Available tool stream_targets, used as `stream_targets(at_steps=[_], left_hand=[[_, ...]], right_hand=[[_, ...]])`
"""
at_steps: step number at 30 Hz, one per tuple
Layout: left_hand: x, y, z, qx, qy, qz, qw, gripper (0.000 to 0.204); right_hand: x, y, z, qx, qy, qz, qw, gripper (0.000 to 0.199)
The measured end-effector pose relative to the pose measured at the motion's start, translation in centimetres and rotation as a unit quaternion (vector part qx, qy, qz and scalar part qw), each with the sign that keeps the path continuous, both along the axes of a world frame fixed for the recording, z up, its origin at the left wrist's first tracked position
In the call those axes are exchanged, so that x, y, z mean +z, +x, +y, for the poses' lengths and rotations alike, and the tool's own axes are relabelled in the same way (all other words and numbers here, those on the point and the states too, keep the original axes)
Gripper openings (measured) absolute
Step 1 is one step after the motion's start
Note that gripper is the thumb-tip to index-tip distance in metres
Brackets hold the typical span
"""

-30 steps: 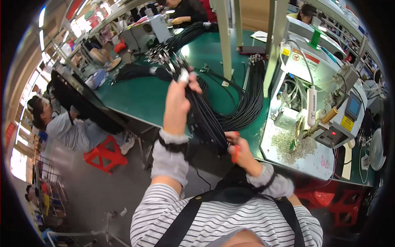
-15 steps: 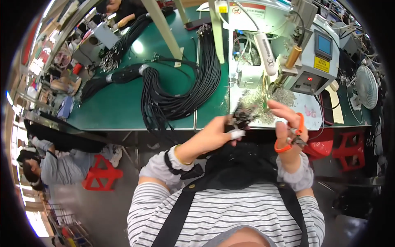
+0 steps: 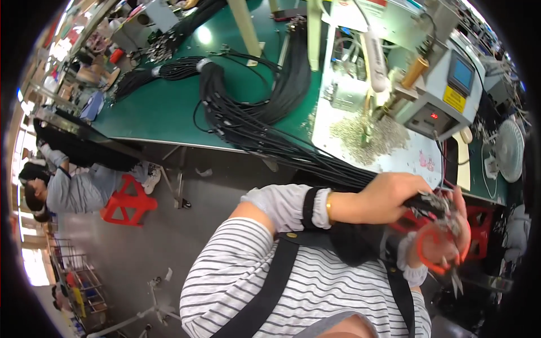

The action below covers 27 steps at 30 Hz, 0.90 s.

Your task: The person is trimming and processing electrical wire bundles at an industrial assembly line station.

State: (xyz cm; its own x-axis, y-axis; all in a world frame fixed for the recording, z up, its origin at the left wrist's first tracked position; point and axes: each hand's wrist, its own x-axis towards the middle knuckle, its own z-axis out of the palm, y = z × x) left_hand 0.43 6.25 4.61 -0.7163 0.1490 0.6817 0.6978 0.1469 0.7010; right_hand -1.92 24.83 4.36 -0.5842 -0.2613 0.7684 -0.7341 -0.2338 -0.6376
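My left hand is closed round the end of a bundle of black cables, beyond the table's front edge at the right. Silvery metal tips stick out of the fist. Close against these tips is my right hand, its fingers stretched up and partly blurred. Orange-handled scissors hang on the right hand, the handle loops round its fingers and the blades pointing down. The cables run from the green tabletop over the edge to my left hand.
A bench machine with a small screen stands at the back right. Small metal pieces are heaped on the white surface before it. A fan is at the far right, a red stool below. Another person sits at the left.
Both hands have moved right and toward me, away from the machine. The cable bundle now stretches along the table edge, pulled by my left hand. My right hand has come against the tips.
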Motion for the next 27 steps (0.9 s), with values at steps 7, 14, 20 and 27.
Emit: stream_targets(at_steps=[7, 14, 20, 27], left_hand=[[-1.5, 2.6, -3.4, 0.196, -0.146, -0.14, 0.959, 0.025], [-2.4, 3.4, -4.6, 0.059, 0.118, -0.46, 0.878, 0.021], [-3.3, 3.4, -4.1, 0.116, 0.094, -0.376, 0.915, 0.026], [-3.6, 2.9, -4.3, 0.09, 0.034, -0.369, 0.925, 0.019]], right_hand=[[2.4, -0.7, -6.1, 0.106, 0.254, 0.044, 0.96, 0.051], [2.2, -2.2, -8.1, 0.043, 0.275, 0.163, 0.947, 0.055], [0.4, -2.1, -9.3, 0.069, 0.384, 0.226, 0.893, 0.058], [-0.5, -2.7, -8.4, 0.105, 0.3, 0.132, 0.939, 0.051]])
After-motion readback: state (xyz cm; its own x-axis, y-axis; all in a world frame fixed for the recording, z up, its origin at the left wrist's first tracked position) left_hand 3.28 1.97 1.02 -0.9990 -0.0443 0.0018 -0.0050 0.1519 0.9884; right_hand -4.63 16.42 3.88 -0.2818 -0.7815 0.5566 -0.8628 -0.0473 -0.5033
